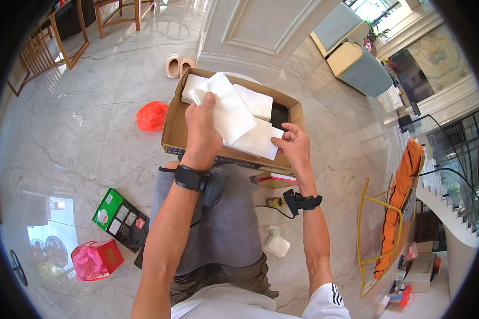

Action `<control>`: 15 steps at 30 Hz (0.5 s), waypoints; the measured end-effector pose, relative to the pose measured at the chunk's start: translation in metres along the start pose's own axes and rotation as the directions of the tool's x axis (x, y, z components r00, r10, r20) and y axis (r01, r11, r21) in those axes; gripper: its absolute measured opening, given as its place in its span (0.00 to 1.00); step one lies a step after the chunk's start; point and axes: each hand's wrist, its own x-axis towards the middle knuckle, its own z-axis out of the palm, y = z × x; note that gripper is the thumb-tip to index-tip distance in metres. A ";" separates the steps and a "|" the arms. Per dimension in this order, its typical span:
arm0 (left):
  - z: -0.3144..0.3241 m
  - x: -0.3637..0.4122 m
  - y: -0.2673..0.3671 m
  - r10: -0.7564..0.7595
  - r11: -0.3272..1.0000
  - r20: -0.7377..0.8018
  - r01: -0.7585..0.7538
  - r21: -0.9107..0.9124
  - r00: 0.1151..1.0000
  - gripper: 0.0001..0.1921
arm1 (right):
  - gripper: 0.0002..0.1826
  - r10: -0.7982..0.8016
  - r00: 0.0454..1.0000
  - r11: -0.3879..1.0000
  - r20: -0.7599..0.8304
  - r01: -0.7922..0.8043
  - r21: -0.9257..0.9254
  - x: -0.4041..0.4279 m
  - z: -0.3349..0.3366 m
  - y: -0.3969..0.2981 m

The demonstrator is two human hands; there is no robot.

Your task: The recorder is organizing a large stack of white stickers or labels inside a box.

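My left hand (pixel 202 123) grips a folded stack of white paper napkins (pixel 227 109), thumb on top, above a shallow cardboard box (pixel 169 127). My right hand (pixel 291 141) pinches the right corner of another white napkin stack (pixel 257 139) at the box's near right side. That stack lies partly under the one in my left hand. Further white stacks (pixel 255 101) lie at the far side of the box. A black flat object (pixel 280 115) shows at the box's right end. Both wrists wear black straps with devices.
A red plastic bag (pixel 152 116) lies left of the box, pink slippers (pixel 179 65) beyond it. Lower left are a green and black box (pixel 121 219) and a red gift bag (pixel 111 257). A white bottle (pixel 277 245) lies right of my legs; a yellow-framed chair (pixel 391 215) stands farther right.
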 end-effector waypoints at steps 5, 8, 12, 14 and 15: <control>-0.002 0.002 0.003 -0.017 1.000 0.004 0.017 -0.016 1.000 0.17 | 0.22 -0.040 0.999 0.989 0.015 0.037 0.143 -0.001 -0.003 0.004; -0.001 -0.001 0.007 0.010 0.999 -0.002 -0.010 -0.033 1.000 0.14 | 0.16 -0.002 0.997 0.993 0.082 -0.008 0.121 0.000 -0.008 0.006; -0.004 0.003 0.006 0.023 0.999 -0.015 -0.023 -0.031 1.000 0.17 | 0.12 0.083 0.997 0.950 -0.004 -0.078 0.301 0.005 -0.010 0.013; -0.004 0.004 0.006 0.030 0.999 -0.015 -0.030 -0.030 0.999 0.17 | 0.12 0.118 0.993 0.916 -0.005 -0.107 0.387 0.007 -0.011 0.018; -0.005 0.004 0.006 0.030 0.999 -0.012 -0.030 -0.028 0.999 0.17 | 0.13 0.073 0.997 0.926 -0.023 -0.059 0.372 0.005 -0.007 0.017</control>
